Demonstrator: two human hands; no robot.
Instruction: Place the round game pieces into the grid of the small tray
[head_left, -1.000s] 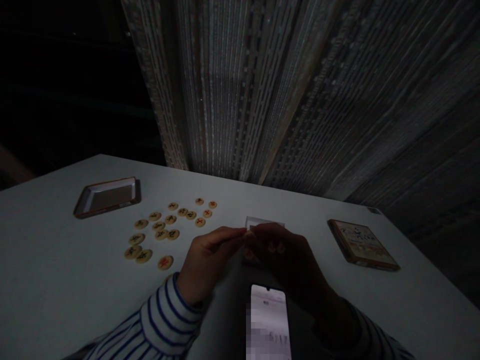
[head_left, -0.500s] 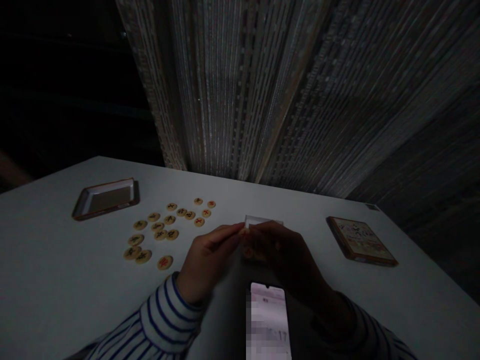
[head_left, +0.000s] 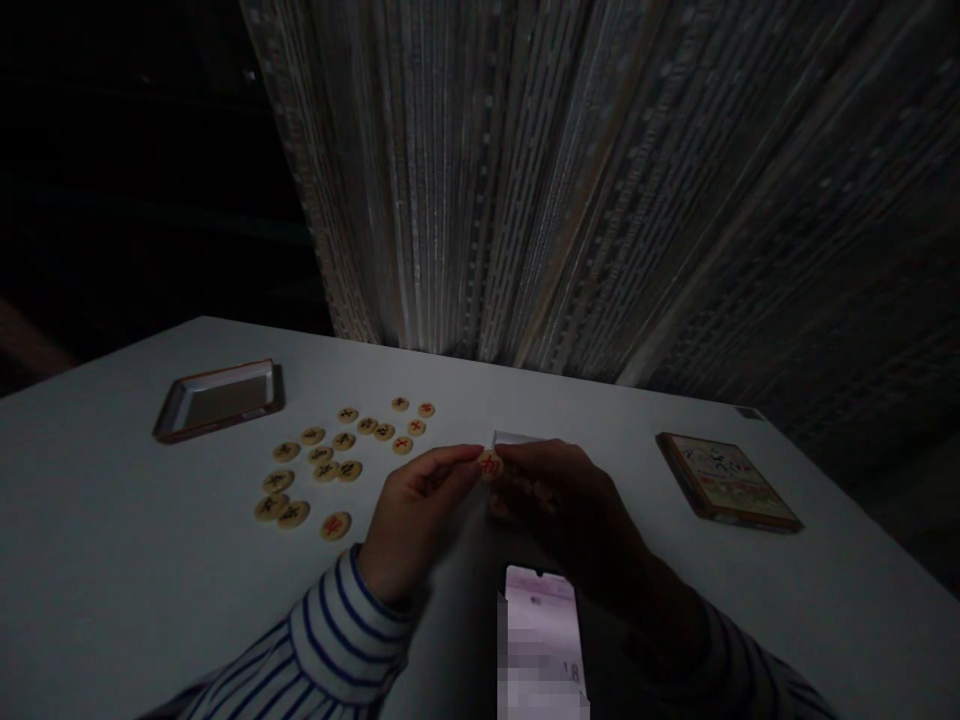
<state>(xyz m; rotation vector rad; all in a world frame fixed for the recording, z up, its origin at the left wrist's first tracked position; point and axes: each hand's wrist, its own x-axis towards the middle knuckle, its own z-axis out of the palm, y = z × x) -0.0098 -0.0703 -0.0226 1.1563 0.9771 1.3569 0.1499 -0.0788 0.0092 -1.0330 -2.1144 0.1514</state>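
Note:
Between the fingertips of both hands is a round Chinese chess piece (head_left: 490, 464) with a red character facing me. My left hand (head_left: 424, 500) pinches its left side, and my right hand (head_left: 566, 500) grips its right side. Partly hidden behind my right hand is a clear box (head_left: 516, 437), its far rim showing. More chess pieces (head_left: 501, 506) lie dimly beneath the right hand's fingers. To the left, several loose pieces with black characters (head_left: 344, 441) are spread over the white table (head_left: 150, 560). A red-marked piece (head_left: 335, 526) rests nearest my left wrist.
An open shallow tin tray (head_left: 217, 400) stands at the far left. On the right lies a flat decorated tin (head_left: 727, 480). A lit phone (head_left: 544, 630) lies between my forearms. String curtains (head_left: 480, 180) hang behind the table's far edge.
The chess piece between my fingers has tilted up, so its red character now shows clearly. Both hands stay in nearly the same place; the view has shifted slightly.

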